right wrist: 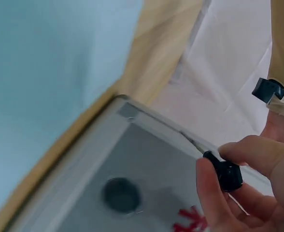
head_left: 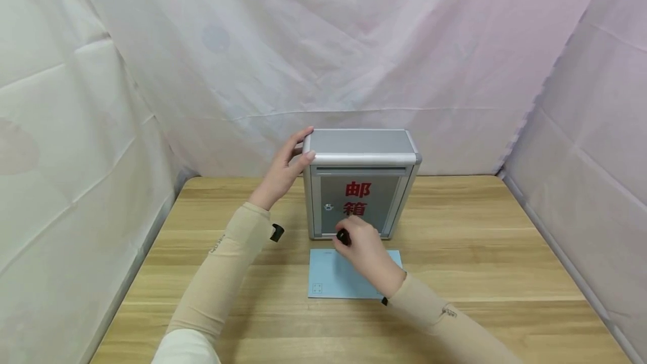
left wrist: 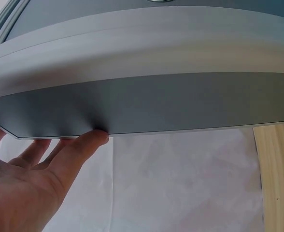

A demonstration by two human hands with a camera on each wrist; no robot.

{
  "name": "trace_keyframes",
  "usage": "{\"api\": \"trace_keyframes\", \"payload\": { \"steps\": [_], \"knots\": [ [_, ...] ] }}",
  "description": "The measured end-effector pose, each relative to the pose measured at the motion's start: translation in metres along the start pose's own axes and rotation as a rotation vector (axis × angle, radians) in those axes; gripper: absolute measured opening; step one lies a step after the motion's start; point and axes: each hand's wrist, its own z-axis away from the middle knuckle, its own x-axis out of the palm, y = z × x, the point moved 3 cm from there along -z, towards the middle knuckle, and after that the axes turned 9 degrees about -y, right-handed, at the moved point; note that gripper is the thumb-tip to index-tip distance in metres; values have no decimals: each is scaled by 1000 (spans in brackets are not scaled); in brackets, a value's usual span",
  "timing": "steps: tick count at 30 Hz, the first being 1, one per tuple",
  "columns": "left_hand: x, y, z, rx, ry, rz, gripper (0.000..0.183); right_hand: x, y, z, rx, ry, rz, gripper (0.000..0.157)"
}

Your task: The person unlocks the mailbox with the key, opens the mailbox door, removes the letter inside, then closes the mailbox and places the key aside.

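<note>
A grey metal mailbox with red characters and a slot near its top stands upright on the table. My left hand holds its upper left corner; in the left wrist view, that hand has its thumb and fingers at the box's edge. Between thumb and fingers my right hand pinches a black-headed key, in front of the box's lower part. The metal blade points away from the hand. A round lock sits at the left of the door, apart from the key.
A light blue sheet with a small printed square lies flat before the mailbox, partly beneath the right hand and wrist. The wooden table spreads around both. White cloth hangs behind and at both sides.
</note>
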Motion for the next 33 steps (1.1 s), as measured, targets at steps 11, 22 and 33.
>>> {"api": "trace_keyframes", "payload": {
  "steps": [11, 22, 33],
  "knots": [
    [-4, 4, 0, 8, 8, 5, 57, -12, 66, 30, 117, -141, -112, 23],
    [-6, 2, 1, 8, 4, 11, 57, -25, 131, 47, 204, -153, -88, 22],
    [0, 0, -1, 8, -11, 31, 55, -24, 156, 62, 294, -189, -76, 20]
  ]
}}
